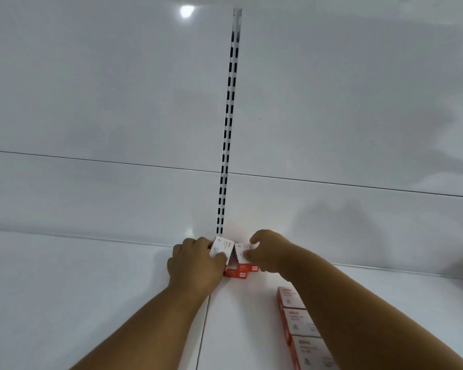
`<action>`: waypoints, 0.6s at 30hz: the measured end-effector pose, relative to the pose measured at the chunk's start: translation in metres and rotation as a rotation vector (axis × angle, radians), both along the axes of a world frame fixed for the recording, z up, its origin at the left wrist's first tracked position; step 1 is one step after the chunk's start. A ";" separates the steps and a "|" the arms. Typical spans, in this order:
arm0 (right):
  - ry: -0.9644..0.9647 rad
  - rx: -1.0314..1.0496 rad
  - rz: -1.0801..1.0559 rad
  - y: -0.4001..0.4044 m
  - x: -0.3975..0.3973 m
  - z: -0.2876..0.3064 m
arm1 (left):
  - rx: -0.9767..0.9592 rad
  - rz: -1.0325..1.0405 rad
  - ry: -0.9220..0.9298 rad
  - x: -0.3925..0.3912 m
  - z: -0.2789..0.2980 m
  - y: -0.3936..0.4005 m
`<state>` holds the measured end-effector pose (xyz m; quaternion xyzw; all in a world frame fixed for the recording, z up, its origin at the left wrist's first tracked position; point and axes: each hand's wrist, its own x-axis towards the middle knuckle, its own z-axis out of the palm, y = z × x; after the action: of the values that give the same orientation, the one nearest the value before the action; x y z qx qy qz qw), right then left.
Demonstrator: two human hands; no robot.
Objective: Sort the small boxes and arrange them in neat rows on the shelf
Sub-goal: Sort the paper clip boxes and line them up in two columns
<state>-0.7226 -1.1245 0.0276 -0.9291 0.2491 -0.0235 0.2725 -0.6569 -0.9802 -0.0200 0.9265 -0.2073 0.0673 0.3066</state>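
Hands point(198, 260) on red-white boxes point(238, 259), print blurred

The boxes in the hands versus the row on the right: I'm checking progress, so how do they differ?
The boxes in the hands sit at the back of the shelf, tilted against each other, gripped by the left hand and right hand. The row of boxes lies flat, end to end, untouched, nearer the front. Both are red and white.

Two hands, the left hand point(195, 263) and the right hand point(267, 253), each hold one small box. Three more boxes point(302, 327) sit in a row.
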 end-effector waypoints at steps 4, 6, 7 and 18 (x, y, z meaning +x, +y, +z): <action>-0.132 0.264 -0.092 -0.004 -0.003 0.005 | -0.181 -0.063 -0.042 -0.007 0.008 0.002; -0.233 0.383 -0.094 -0.008 -0.010 0.005 | -0.391 -0.170 0.057 -0.009 0.009 0.001; -0.296 0.429 -0.084 -0.010 -0.016 0.005 | -0.478 -0.217 0.118 -0.010 0.010 0.001; -0.499 0.488 -0.097 -0.048 -0.111 0.010 | -0.568 -0.491 0.231 -0.035 0.011 -0.005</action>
<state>-0.8337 -1.1721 0.0376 -0.7894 0.2169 -0.2026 0.5374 -0.6923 -0.9853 -0.0088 0.7291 -0.3601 -0.0581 0.5791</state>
